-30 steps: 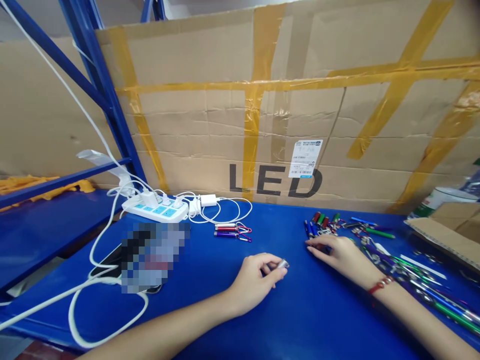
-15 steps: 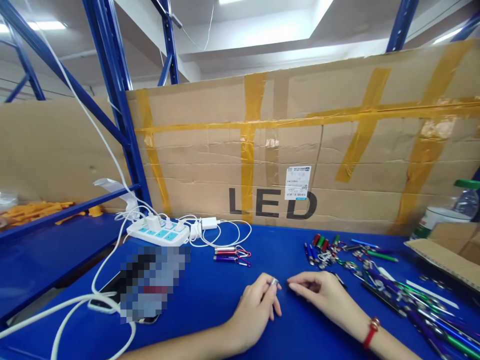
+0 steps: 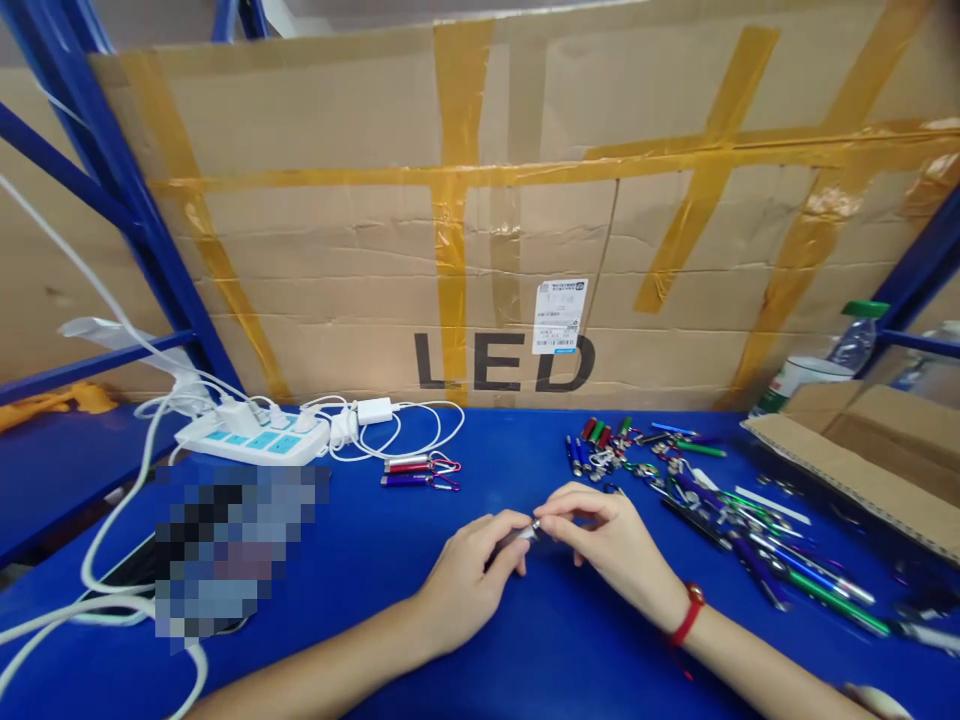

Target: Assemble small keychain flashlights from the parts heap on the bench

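My left hand (image 3: pixel 469 572) and my right hand (image 3: pixel 606 540) meet over the blue table (image 3: pixel 420 620), both pinching a small silver cylindrical piece (image 3: pixel 525 533) between their fingertips. My right wrist wears a red band (image 3: pixel 688 613). Just behind and right of my right hand lies a heap of small coloured keychain flashlights and pens (image 3: pixel 705 490). Two more small flashlights, one red and one purple (image 3: pixel 416 472), lie apart further left.
A white power strip (image 3: pixel 251 438) with plugs and white cables sits at the back left, near a blurred-out object (image 3: pixel 225 545). A taped cardboard sheet marked LED (image 3: pixel 502 250) walls off the back. An open cardboard box (image 3: pixel 862 450) and a bottle (image 3: pixel 840 355) stand right.
My right hand left the heap of flashlights and came to my left hand. Both now pinch the silver piece that the left hand alone held. The view tilted up, then down.
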`<act>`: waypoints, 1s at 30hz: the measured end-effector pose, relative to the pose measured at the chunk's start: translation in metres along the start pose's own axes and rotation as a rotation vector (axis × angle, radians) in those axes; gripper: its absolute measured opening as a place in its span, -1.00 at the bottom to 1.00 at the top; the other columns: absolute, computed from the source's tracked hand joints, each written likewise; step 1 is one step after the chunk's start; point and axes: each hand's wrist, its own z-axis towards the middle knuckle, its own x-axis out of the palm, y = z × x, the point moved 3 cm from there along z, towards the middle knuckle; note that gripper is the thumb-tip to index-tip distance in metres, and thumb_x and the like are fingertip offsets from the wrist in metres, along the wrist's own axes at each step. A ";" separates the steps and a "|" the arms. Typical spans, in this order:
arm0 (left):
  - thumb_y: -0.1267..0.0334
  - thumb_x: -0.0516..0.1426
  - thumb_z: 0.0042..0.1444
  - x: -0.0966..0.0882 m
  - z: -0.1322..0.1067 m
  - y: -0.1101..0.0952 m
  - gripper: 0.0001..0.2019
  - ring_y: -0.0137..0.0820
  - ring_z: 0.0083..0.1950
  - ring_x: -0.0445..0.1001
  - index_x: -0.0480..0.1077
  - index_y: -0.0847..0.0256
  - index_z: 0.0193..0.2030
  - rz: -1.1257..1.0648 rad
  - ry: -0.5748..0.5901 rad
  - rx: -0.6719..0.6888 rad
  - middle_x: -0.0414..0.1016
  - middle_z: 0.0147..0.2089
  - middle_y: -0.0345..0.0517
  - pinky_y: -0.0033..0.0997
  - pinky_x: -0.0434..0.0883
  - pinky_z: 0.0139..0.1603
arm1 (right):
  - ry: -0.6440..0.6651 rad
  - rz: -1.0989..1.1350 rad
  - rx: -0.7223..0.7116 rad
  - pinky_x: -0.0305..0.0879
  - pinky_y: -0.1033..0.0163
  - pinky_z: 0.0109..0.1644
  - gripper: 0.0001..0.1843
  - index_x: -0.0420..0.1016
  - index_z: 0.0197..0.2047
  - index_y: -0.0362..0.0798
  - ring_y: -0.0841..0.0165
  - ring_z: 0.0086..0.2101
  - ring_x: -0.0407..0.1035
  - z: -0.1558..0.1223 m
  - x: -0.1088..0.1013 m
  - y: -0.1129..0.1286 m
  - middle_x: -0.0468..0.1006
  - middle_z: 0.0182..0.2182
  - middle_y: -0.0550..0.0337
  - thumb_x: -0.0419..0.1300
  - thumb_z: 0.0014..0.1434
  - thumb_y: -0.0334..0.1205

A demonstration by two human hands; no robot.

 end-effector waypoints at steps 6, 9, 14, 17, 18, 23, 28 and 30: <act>0.28 -0.11 0.24 -0.001 -0.003 0.001 -0.74 -0.47 -0.38 0.30 0.38 0.25 -0.19 -0.055 -0.022 0.036 0.32 -0.44 -0.19 -0.54 0.22 -0.29 | 0.007 -0.041 -0.077 0.23 0.43 -0.54 -0.81 0.56 -0.49 -0.07 0.51 -0.56 0.29 -0.004 -0.002 0.002 0.47 -0.51 0.17 0.30 -0.07 -0.11; 0.31 -0.10 0.23 -0.001 -0.003 0.003 -0.75 -0.47 -0.39 0.29 0.39 0.25 -0.19 -0.034 0.006 0.048 0.31 -0.44 -0.18 -0.54 0.22 -0.32 | 0.034 -0.025 -0.075 0.27 0.39 -0.44 -0.82 0.56 -0.50 -0.06 0.46 -0.50 0.33 -0.004 -0.002 0.000 0.48 -0.52 0.17 0.31 -0.08 -0.12; 0.36 -0.09 0.22 0.000 -0.004 0.004 -0.75 -0.47 -0.41 0.26 0.41 0.24 -0.18 -0.025 0.095 0.055 0.30 -0.44 -0.17 -0.55 0.21 -0.36 | 0.100 0.082 0.073 0.24 0.39 -0.45 -0.77 0.52 -0.59 -0.09 0.48 -0.54 0.31 -0.002 -0.001 -0.006 0.46 -0.58 0.20 0.38 -0.23 -0.11; 0.35 -0.09 0.23 0.000 -0.006 0.004 -0.73 -0.48 -0.39 0.25 0.42 0.22 -0.13 -0.014 0.117 0.088 0.30 -0.42 -0.16 -0.56 0.21 -0.34 | 0.136 0.190 0.187 0.17 0.41 -0.50 -0.71 0.43 -0.68 -0.12 0.52 -0.59 0.24 -0.002 0.002 -0.009 0.41 -0.65 0.26 0.43 -0.37 -0.15; 0.35 -0.09 0.24 0.000 -0.006 0.004 -0.72 -0.48 -0.38 0.25 0.41 0.20 -0.08 -0.014 0.119 0.102 0.29 -0.41 -0.16 -0.56 0.21 -0.32 | 0.148 0.215 0.214 0.16 0.41 -0.51 -0.70 0.40 -0.70 -0.14 0.54 -0.60 0.22 -0.003 0.003 -0.010 0.39 -0.66 0.28 0.43 -0.38 -0.17; 0.34 -0.09 0.24 -0.001 -0.006 0.004 -0.67 -0.48 -0.37 0.25 0.33 0.11 0.09 -0.037 0.117 0.132 0.29 -0.40 -0.18 -0.57 0.20 -0.30 | 0.168 0.289 0.338 0.16 0.44 -0.48 -0.68 0.36 -0.64 -0.17 0.57 -0.60 0.22 -0.004 0.007 -0.012 0.38 -0.66 0.30 0.42 -0.35 -0.21; 0.30 -0.09 0.24 -0.002 -0.003 0.004 -0.69 -0.47 -0.39 0.25 0.41 0.20 -0.01 -0.071 0.080 0.030 0.31 -0.43 -0.18 -0.54 0.20 -0.34 | 0.089 0.146 0.221 0.10 0.46 -0.56 -0.66 0.38 -0.46 -0.13 0.56 -0.62 0.21 -0.005 0.006 -0.010 0.38 -0.65 0.32 0.40 -0.25 -0.16; 0.28 -0.08 0.24 -0.002 -0.003 0.006 -0.69 -0.45 -0.38 0.27 0.44 0.23 -0.06 -0.080 0.036 0.002 0.35 -0.41 -0.16 -0.53 0.22 -0.33 | 0.056 -0.073 0.008 0.12 0.45 -0.57 -0.77 0.47 -0.40 -0.10 0.53 -0.59 0.24 -0.006 0.002 -0.004 0.42 -0.59 0.26 0.34 -0.11 -0.15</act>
